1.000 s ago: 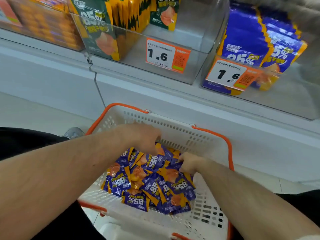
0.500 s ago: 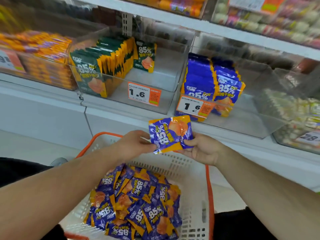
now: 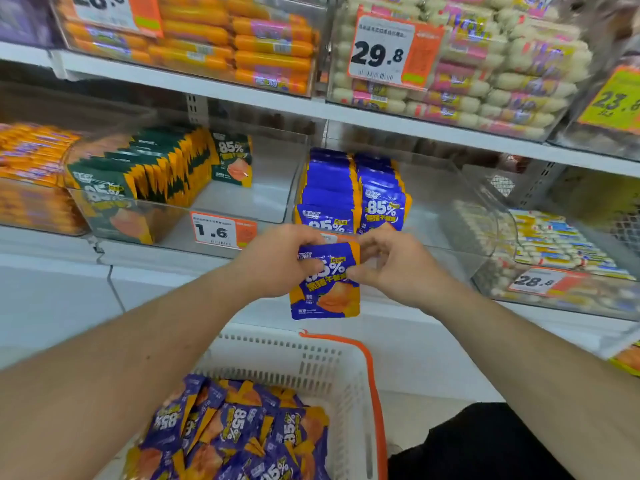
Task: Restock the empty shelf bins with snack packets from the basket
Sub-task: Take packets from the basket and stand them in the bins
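Packet [image 3: 325, 280] lifted higher; left hand [image 3: 277, 259], right hand [image 3: 388, 263] both pinching its top. Keep upright, slot behind blue rows [image 3: 349, 192] just beyond the hands.

i see the white shelf [image 3: 263, 247] carrying clear bins [image 3: 436, 202] side by side: green packets [image 3: 145, 174] left, blue packets [image 3: 349, 192] beside them.

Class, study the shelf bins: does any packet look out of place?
Yes. One green packet stands alone behind the tight green row, facing front instead of filed in line. The blue rows look tidy.
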A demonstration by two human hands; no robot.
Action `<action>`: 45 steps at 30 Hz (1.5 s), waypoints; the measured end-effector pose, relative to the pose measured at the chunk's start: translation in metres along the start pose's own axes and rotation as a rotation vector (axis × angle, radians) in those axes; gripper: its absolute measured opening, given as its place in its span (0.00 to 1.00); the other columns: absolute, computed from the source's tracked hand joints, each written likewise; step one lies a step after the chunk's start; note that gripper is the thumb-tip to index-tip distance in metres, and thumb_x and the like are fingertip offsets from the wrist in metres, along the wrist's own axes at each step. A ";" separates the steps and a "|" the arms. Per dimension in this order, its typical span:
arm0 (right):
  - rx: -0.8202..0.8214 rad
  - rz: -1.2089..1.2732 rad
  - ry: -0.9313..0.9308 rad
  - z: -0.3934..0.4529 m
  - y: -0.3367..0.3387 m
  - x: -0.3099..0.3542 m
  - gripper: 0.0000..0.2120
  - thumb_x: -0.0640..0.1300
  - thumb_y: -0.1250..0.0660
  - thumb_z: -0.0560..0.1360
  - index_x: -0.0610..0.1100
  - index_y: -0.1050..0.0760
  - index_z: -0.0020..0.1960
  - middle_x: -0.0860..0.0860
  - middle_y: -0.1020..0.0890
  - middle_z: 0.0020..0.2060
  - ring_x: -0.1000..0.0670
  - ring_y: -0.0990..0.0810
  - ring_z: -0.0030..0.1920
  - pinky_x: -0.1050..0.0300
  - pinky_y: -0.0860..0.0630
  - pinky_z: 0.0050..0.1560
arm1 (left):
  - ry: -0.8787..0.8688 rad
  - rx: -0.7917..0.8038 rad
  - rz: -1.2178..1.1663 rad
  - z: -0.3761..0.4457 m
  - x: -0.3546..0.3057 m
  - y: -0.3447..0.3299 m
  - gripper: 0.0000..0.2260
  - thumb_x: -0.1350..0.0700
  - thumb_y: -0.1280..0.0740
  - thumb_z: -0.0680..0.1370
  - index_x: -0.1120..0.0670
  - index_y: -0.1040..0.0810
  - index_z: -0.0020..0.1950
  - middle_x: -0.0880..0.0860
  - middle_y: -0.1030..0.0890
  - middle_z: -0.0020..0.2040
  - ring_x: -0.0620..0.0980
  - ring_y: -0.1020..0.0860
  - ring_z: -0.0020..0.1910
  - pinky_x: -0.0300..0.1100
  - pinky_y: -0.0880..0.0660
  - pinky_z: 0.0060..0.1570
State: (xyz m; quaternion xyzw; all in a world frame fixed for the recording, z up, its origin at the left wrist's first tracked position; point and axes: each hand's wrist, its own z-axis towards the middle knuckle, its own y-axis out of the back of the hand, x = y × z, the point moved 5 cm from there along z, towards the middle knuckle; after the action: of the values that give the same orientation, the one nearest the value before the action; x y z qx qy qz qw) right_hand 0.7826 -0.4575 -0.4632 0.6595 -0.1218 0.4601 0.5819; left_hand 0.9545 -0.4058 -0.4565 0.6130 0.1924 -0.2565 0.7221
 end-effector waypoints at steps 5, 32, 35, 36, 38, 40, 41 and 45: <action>-0.091 0.080 -0.021 0.001 0.026 -0.005 0.11 0.37 0.27 0.72 0.54 0.18 0.45 0.54 0.14 0.45 0.50 0.15 0.47 0.46 0.19 0.53 | -0.034 -0.152 -0.154 0.028 -0.029 0.003 0.14 0.50 0.29 0.76 0.48 0.24 0.60 0.44 0.24 0.53 0.42 0.24 0.50 0.28 0.28 0.36; -0.266 -0.216 -0.465 0.111 0.076 -0.081 0.05 0.42 0.30 0.72 0.44 0.24 0.39 0.45 0.15 0.37 0.46 0.15 0.40 0.51 0.18 0.46 | 0.204 -0.443 0.400 0.052 0.045 -0.024 0.49 0.35 0.27 0.67 0.54 0.49 0.77 0.51 0.26 0.67 0.52 0.28 0.67 0.48 0.39 0.68; -0.214 -0.199 -0.477 0.107 0.075 -0.082 0.07 0.43 0.29 0.73 0.44 0.25 0.40 0.46 0.17 0.37 0.45 0.15 0.38 0.51 0.19 0.44 | 0.212 -0.431 0.403 0.051 0.044 -0.024 0.50 0.35 0.27 0.67 0.54 0.50 0.77 0.51 0.26 0.67 0.52 0.28 0.67 0.48 0.39 0.69; -0.202 -0.191 -0.484 0.106 0.076 -0.083 0.07 0.43 0.28 0.74 0.44 0.25 0.40 0.46 0.18 0.36 0.46 0.15 0.36 0.52 0.20 0.43 | 0.210 -0.432 0.402 0.051 0.044 -0.024 0.50 0.34 0.27 0.67 0.54 0.50 0.77 0.51 0.26 0.67 0.52 0.28 0.67 0.48 0.39 0.69; -0.188 -0.192 -0.499 0.101 0.077 -0.085 0.09 0.44 0.27 0.74 0.43 0.25 0.40 0.48 0.19 0.34 0.47 0.16 0.34 0.54 0.21 0.40 | 0.206 -0.423 0.396 0.051 0.043 -0.023 0.50 0.34 0.27 0.67 0.54 0.50 0.77 0.51 0.26 0.67 0.51 0.28 0.67 0.48 0.39 0.69; -0.187 -0.215 -0.510 0.096 0.080 -0.085 0.12 0.47 0.25 0.72 0.41 0.25 0.39 0.47 0.19 0.33 0.49 0.17 0.32 0.56 0.22 0.37 | 0.209 -0.400 0.394 0.050 0.042 -0.022 0.50 0.34 0.27 0.68 0.55 0.51 0.77 0.51 0.27 0.68 0.51 0.29 0.68 0.48 0.39 0.70; -0.189 -0.232 -0.520 0.094 0.082 -0.083 0.13 0.48 0.24 0.71 0.40 0.24 0.39 0.46 0.18 0.33 0.49 0.18 0.31 0.56 0.23 0.36 | 0.210 -0.389 0.393 0.050 0.040 -0.021 0.50 0.35 0.27 0.68 0.55 0.52 0.77 0.52 0.27 0.68 0.52 0.29 0.68 0.48 0.39 0.70; -0.292 -0.383 -0.524 0.080 0.092 -0.068 0.16 0.53 0.25 0.70 0.39 0.22 0.41 0.45 0.20 0.34 0.47 0.21 0.34 0.59 0.29 0.33 | 0.203 -0.346 0.336 0.048 0.035 -0.017 0.49 0.38 0.26 0.69 0.55 0.51 0.77 0.52 0.27 0.68 0.52 0.29 0.68 0.49 0.40 0.71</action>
State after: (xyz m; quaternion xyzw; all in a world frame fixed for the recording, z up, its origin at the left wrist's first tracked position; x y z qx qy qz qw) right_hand 0.7185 -0.5808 -0.4454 0.6758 -0.2059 0.1356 0.6947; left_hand 0.9705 -0.4594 -0.4824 0.5263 0.2004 -0.0334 0.8257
